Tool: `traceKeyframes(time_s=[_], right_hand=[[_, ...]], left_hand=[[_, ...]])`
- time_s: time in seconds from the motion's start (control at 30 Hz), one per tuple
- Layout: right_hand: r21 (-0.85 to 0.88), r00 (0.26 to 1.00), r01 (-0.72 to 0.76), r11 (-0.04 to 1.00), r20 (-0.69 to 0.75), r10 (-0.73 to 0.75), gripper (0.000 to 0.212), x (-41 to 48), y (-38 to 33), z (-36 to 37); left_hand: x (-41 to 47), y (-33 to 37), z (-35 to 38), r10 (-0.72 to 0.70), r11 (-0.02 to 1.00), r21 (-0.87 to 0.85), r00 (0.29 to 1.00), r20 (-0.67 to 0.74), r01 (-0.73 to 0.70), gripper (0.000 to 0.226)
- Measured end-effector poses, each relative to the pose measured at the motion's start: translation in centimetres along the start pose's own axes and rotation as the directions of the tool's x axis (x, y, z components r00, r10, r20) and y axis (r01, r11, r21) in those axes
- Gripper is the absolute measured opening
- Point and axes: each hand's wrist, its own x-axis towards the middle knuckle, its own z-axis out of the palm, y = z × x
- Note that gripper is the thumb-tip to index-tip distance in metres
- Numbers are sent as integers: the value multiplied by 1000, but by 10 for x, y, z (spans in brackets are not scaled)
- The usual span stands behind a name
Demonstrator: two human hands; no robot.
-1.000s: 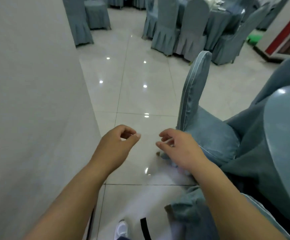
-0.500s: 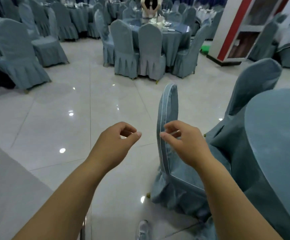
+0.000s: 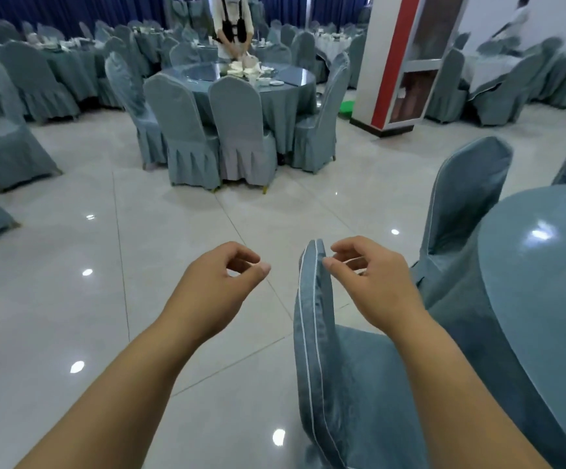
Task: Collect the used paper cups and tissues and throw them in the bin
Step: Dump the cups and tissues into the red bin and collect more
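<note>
While the left hand (image 3: 220,286) and right hand (image 3: 372,282) hung loosely curled and empty by the teal fabric-covered chair back (image 3: 312,299), no paper cups, tissues or bin showed, so the step read as searching, and the next move would call for finding litter.
</note>
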Motion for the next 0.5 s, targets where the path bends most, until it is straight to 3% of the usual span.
traceKeyframes(time_s=[0.2,0.5], right_hand=[[-42,986,-82,996,-150,74,15,77,-2,28],[-13,893,-288,957,-365,264,21,155,-19,72]], left_hand=[[120,-6,-20,146,986,66,980,136,-156,22],[268,-7,-56,331,937,-3,889,316,-348,23]])
